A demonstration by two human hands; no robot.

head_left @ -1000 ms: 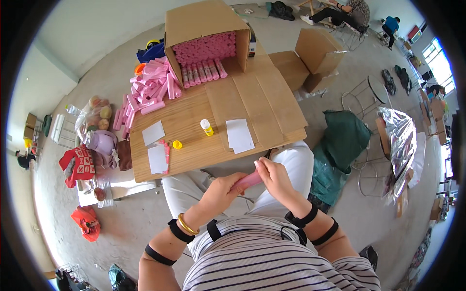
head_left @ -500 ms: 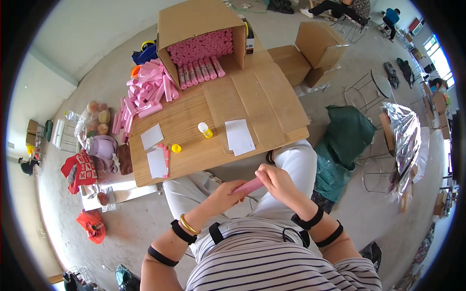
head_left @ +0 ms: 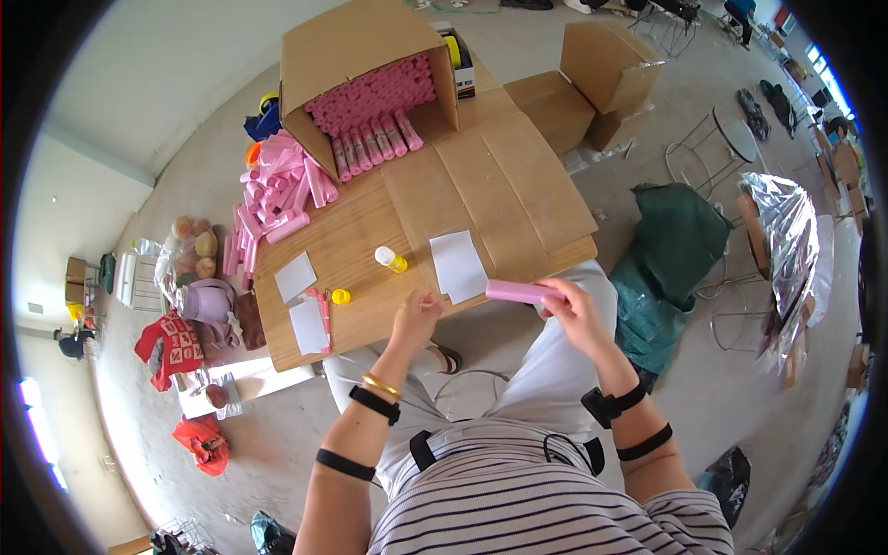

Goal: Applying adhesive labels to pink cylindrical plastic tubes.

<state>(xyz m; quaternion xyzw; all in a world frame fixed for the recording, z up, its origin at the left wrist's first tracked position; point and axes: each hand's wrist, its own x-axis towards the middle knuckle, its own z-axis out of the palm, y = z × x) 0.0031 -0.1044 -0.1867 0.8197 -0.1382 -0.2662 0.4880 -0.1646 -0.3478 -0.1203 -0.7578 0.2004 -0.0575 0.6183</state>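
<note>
My right hand (head_left: 575, 314) grips one end of a pink tube (head_left: 518, 291), held flat over the near edge of the wooden table (head_left: 361, 250). My left hand (head_left: 416, 310) hovers at the table's near edge, fingers pinched on something very small that I cannot make out. Just beyond it stand a small bottle with a yellow base and white cap (head_left: 388, 258) and a white paper sheet (head_left: 458, 265). A yellow cap (head_left: 340, 297) lies to the left.
An open cardboard box (head_left: 365, 69) full of pink tubes lies on its side at the table's far end. Loose pink tubes (head_left: 273, 190) pile at the far left. Two more white sheets (head_left: 301, 301) sit left. Cardboard boxes, a green cloth and a chair stand right.
My hands have come apart. The right hand carried the pink tube up and right to the table edge, and the left hand left the tube and reached toward the table.
</note>
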